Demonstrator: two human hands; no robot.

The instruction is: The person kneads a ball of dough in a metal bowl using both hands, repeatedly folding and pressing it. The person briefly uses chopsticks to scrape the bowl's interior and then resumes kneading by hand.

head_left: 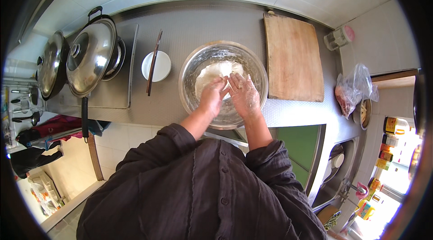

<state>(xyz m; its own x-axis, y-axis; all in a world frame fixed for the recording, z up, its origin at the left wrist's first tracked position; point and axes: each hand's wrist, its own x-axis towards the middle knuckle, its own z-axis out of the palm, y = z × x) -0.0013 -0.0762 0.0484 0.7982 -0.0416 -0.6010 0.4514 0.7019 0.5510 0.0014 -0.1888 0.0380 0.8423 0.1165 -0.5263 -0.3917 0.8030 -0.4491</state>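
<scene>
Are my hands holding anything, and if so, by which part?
Can't tell: your left hand and right hand are over the dough, with any grip underneath hidden.

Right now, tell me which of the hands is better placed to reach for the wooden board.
The right hand, I'd judge: the wooden board lies right of the metal bowl, on that hand's side.

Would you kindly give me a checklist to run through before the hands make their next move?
1. Basin on the counter: ok.
2. Dough inside the basin: ok.
3. Right hand clean: not ok, white residue shows on it.
4. Grip of the left hand: cannot tell whether it pinches any dough.
5. Chopsticks apart from the basin: ok, they lie across the small bowl.
6. Board apart from the basin: cannot tell, their edges look very close.
</scene>
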